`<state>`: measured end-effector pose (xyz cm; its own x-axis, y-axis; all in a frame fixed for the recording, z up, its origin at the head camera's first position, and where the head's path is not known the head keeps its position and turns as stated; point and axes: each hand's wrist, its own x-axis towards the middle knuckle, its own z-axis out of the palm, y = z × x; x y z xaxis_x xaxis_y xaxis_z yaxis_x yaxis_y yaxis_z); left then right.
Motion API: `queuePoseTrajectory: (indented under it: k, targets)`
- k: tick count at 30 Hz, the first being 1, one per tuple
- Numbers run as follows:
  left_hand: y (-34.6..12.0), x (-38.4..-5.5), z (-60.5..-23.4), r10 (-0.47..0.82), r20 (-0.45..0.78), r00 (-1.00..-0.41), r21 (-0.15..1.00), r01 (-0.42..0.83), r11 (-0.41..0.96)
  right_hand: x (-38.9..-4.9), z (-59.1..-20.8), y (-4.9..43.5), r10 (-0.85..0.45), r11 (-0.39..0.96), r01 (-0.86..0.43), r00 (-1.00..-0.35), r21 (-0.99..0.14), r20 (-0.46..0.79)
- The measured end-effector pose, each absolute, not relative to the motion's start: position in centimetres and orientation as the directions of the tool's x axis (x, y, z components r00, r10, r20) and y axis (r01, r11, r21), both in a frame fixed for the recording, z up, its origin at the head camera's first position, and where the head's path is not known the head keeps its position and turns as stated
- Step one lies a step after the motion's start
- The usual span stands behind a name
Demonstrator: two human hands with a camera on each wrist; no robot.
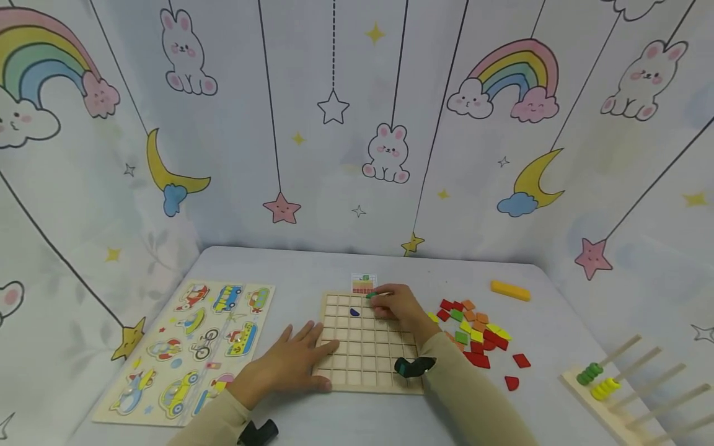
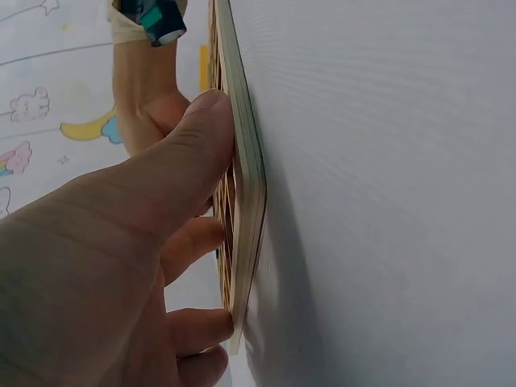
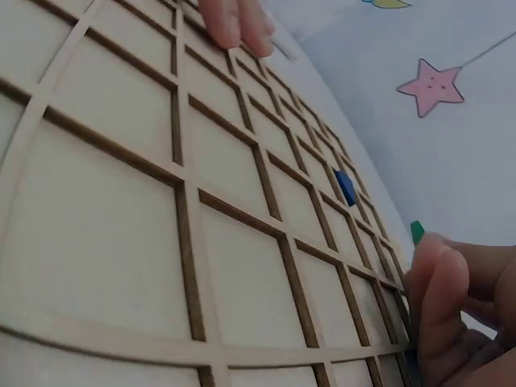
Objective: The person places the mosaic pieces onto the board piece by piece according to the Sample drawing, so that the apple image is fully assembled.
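My right hand [image 1: 397,305] pinches a small green piece [image 1: 371,295] over the far edge of a wooden grid board [image 1: 362,365]. In the right wrist view the green piece [image 3: 417,232] sticks out past the fingertips. A dark blue piece [image 1: 354,312] lies in a cell near the board's far side. My left hand [image 1: 295,362] rests on the board's left edge with its fingers spread. The left wrist view shows the thumb [image 2: 211,109] along the board's edge. Just beyond the board is a small picture card [image 1: 364,283].
Loose red, orange, yellow and green pieces [image 1: 476,328] are scattered right of the board. A yellow bar [image 1: 510,290] lies behind them. On the left is a vehicle puzzle board [image 1: 184,347]. A peg rack [image 1: 610,402] with green and yellow beads stands at the front right.
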<state>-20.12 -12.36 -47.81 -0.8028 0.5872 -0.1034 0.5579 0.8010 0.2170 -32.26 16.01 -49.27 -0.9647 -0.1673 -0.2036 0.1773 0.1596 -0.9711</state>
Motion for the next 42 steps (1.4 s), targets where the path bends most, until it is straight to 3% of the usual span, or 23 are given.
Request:
queuePoseTrajectory:
  k: [6, 11, 32, 42]
  targets:
    - [-12.3, -20.0, -47.6, 0.594, -0.088, -0.799, 0.224, 0.565, 0.794, -32.1, -49.4, 14.8, -0.203, 0.464, -0.033, -0.977, -0.885, -0.070]
    - [-12.3, -20.0, -47.5, 0.593, -0.086, -0.800, 0.235, 0.563, 0.793, -31.8, -49.0, 14.4, -0.177, 0.573, -0.067, -0.983, -0.817, -0.044]
    - [-12.5, -19.9, -47.4, 0.592, -0.098, -0.800, 0.292, 0.545, 0.786, -31.5, -49.5, 15.4, -0.209, 0.573, -0.103, -0.978, -0.813, -0.023]
    - [-12.5, -19.9, -47.5, 0.598, -0.084, -0.797, 0.281, 0.557, 0.782, -31.6, -49.2, 15.1, -0.212, 0.647, -0.123, -0.977, -0.752, -0.023]
